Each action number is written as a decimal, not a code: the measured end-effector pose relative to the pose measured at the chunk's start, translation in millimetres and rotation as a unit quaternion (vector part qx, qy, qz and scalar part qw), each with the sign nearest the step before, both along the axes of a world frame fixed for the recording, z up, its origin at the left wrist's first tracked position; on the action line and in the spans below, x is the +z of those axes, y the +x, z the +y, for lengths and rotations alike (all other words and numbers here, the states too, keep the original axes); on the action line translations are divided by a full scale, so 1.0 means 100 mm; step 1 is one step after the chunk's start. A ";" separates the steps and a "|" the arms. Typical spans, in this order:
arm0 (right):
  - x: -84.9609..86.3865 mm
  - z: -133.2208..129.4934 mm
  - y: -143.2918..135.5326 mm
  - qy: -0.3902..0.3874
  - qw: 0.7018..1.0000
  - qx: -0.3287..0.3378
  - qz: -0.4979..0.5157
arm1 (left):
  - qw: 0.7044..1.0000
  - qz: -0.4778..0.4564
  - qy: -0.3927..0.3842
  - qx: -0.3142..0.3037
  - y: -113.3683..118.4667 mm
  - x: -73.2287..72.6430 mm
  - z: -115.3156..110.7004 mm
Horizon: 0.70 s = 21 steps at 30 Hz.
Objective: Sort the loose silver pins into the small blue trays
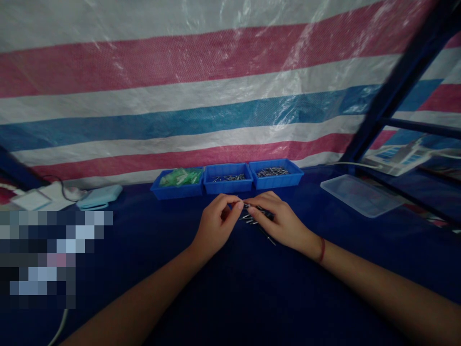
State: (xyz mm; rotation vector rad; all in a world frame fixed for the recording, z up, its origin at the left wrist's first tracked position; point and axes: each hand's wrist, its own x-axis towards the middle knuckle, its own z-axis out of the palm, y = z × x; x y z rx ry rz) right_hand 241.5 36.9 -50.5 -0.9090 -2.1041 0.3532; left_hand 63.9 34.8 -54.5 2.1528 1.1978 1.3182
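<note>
My left hand point(218, 217) is closed in a pinch, thumb against forefinger. Close by on its right, my right hand point(281, 218) is pinched too, and the fingertips of both hands nearly meet. A small thin metal piece point(247, 205) shows between them, too small to name more exactly. Several slim silvery metal pieces point(249, 220) lie on the blue table point(230, 298) beneath my right hand, which partly hides them. One thin dark piece point(268, 236) with a bright tip lies nearer to me.
Behind my hands stand a blue tray with green plastic packets point(182, 177), a middle blue tray point(227, 186) and a right blue tray point(276, 181), the latter two holding loose metal pieces. A translucent lid point(360, 194) lies right, a light-blue case point(100, 197) left. Striped sheeting point(201, 110) hangs behind.
</note>
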 end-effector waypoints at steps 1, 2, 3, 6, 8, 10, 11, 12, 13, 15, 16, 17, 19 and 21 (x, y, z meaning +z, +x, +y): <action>0.01 -0.01 0.00 0.002 1.000 -0.001 -0.002 | 1.000 0.000 0.003 -0.003 0.00 0.00 0.00; 0.02 -0.02 -0.01 0.003 1.000 0.000 -0.006 | 1.000 0.001 0.005 -0.005 0.00 0.00 0.00; 0.02 -0.02 -0.01 0.006 1.000 0.001 -0.009 | 1.000 0.001 0.007 -0.007 0.00 0.01 -0.01; 0.03 -0.03 -0.02 0.012 1.000 0.004 -0.011 | 1.000 -0.002 0.012 -0.009 0.00 0.00 -0.01; 0.03 -0.03 -0.03 0.014 1.000 0.002 -0.008 | 1.000 -0.003 0.011 -0.011 0.00 -0.01 -0.01; 0.02 -0.03 -0.03 0.014 1.000 -0.001 -0.008 | 1.000 -0.005 0.004 -0.009 0.00 -0.01 -0.01; 0.02 -0.02 -0.03 0.015 1.000 -0.002 -0.008 | 1.000 -0.004 0.000 -0.007 0.00 -0.02 -0.01; 0.02 -0.02 -0.03 0.016 1.000 -0.002 -0.009 | 1.000 -0.004 -0.003 -0.003 0.00 -0.02 0.00; 0.02 -0.03 -0.03 0.016 1.000 -0.002 -0.010 | 1.000 -0.003 -0.006 0.002 0.00 -0.02 0.00; 0.02 -0.03 -0.02 0.018 1.000 -0.004 -0.011 | 1.000 0.000 -0.009 0.009 0.00 -0.01 0.00; 0.02 -0.03 -0.02 0.019 1.000 -0.005 -0.011 | 1.000 0.001 -0.009 0.011 0.01 -0.01 0.00; 0.03 -0.03 -0.02 0.020 1.000 -0.006 -0.010 | 1.000 0.001 -0.008 0.011 0.01 -0.01 0.00; 0.03 -0.04 -0.02 0.022 1.000 -0.010 -0.007 | 1.000 0.003 -0.004 0.009 0.01 0.00 -0.01; 0.03 -0.03 -0.01 0.025 1.000 -0.017 0.000 | 1.000 0.006 0.001 0.009 0.01 0.00 -0.01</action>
